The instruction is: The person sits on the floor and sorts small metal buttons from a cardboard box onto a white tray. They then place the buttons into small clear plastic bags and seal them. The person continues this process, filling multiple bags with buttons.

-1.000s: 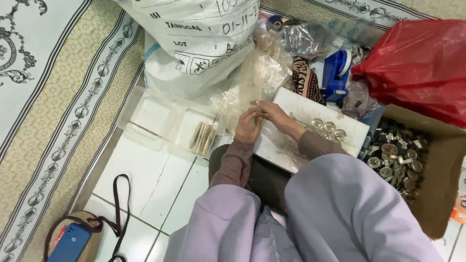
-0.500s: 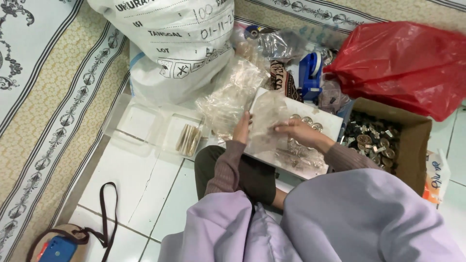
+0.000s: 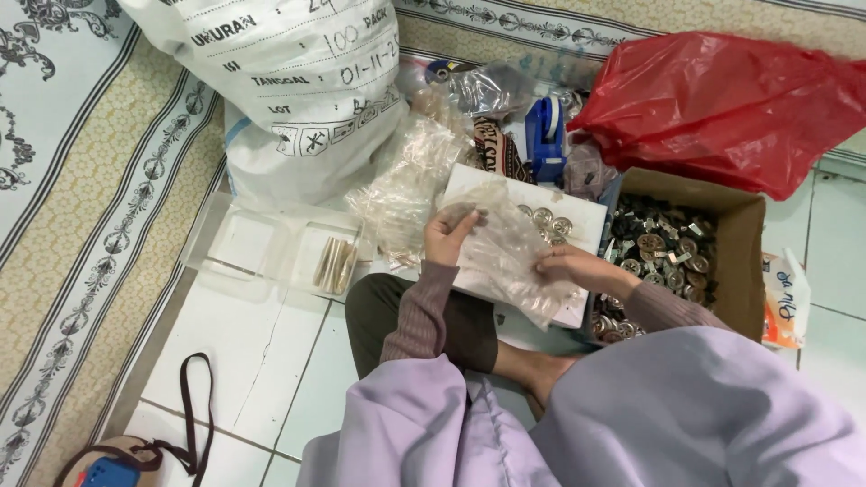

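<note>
Now, bag: clear plastic bag over the white tray, long axis slanting from upper left to lower right.
Left hand: fingers pinched on its upper corner.
Right hand: fingers closed on its lower edge.
Change: right hand was over the tray's buttons; it now grips the bag.

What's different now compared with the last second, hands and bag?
The left hand and right hand, close together over the white tray a second ago, have moved apart and now stretch a clear plastic bag between them. The round metal pieces on the tray, the cardboard box and the red bag stayed put.
</note>
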